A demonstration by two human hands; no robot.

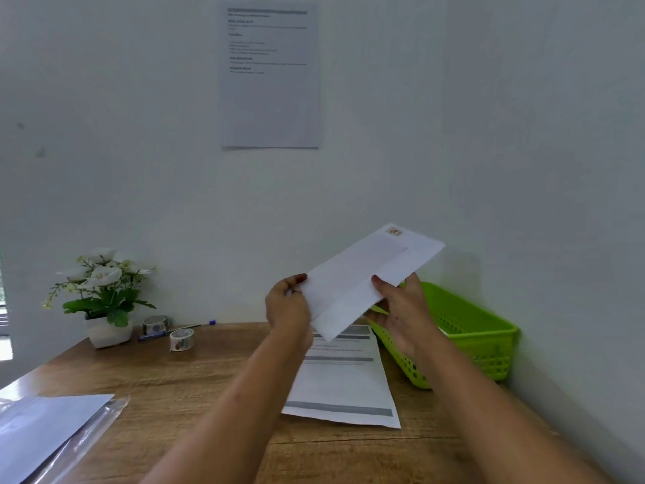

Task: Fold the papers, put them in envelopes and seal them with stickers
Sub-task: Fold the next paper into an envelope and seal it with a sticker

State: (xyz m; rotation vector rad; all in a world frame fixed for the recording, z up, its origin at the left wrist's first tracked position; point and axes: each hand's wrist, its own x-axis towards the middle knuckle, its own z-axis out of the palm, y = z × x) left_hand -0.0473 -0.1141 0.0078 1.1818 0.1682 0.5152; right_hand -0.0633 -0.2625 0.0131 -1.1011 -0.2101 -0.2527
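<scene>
Pale walls meet in a corner behind the wooden desk (pixel 195 386), where printed papers (pixel 343 382) lie flat at the middle and a green basket (pixel 467 330) sits at the far right. Above the papers, both hands hold a white envelope (pixel 366 277) in the air, its long axis rising from near left to far right. Left hand (pixel 288 303) is closed on the lower end; right hand (pixel 401 309) pinches the near edge at the middle, closer to the basket. Sticker rolls (pixel 181 339) stand well apart, far left, nearer the left hand

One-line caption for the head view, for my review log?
Both hands, left hand and right hand, hold a white envelope above printed papers, beside a green basket.
</scene>
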